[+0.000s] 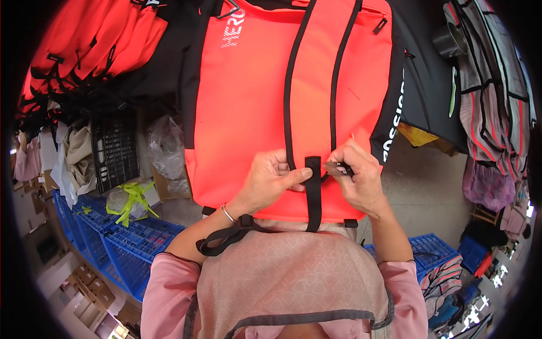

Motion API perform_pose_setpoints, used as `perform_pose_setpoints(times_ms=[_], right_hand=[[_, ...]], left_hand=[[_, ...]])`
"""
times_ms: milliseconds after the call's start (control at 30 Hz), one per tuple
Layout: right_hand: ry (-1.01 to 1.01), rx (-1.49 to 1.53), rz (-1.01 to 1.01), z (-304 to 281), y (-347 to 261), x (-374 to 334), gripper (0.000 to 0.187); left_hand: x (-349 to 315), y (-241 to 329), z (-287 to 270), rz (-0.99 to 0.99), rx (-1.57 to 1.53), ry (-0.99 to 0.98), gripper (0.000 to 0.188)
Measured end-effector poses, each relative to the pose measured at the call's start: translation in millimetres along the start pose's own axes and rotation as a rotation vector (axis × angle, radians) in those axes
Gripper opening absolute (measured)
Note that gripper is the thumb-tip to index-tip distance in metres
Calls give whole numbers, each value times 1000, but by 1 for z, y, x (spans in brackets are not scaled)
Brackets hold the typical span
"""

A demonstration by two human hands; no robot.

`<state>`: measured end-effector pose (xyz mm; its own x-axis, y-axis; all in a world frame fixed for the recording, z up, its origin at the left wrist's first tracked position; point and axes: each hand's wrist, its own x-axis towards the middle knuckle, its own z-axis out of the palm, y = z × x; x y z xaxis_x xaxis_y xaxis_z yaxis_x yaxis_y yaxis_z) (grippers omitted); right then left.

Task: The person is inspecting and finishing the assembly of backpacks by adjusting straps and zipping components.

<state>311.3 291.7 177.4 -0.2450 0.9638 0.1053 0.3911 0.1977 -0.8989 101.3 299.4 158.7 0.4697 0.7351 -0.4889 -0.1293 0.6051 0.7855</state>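
A bright coral-red backpack (243,101) lies in front of me, its lower edge against my apron (282,277). Down its middle runs a padded shoulder strap (313,85) with black edging, ending in a black webbing strap (313,200). My left hand (270,179) pinches the lower end of the shoulder strap, thumb on the black webbing. Closed around small dark thread snips (339,168), my right hand (361,179) holds their tips close to the strap's right edge. Whether the blades touch a thread is too small to tell.
Several red bag pieces (107,34) are heaped at the far left. Blue plastic crates (141,243) stand at lower left, another blue crate (432,254) at right. Striped grey pieces (494,85) hang at far right, beside a metal cup (450,40). Below them hangs a purple plastic bag (490,183).
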Motion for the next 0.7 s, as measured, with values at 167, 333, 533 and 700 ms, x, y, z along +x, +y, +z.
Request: perform_pose_setpoints(times_ms=[167, 333, 533, 700], right_hand=[[-73, 82, 128, 5, -3, -6, 13], [-22, 42, 144, -7, 0, 1, 12], [-40, 37, 71, 6, -9, 12, 14], [-130, -108, 40, 11, -7, 22, 17]], left_hand=[[2, -7, -8, -8, 16, 33, 25], [6, -2, -4, -38, -15, 44, 25], [7, 0, -3, -45, -3, 24, 26], [6, -3, -3, -47, -23, 25, 27]])
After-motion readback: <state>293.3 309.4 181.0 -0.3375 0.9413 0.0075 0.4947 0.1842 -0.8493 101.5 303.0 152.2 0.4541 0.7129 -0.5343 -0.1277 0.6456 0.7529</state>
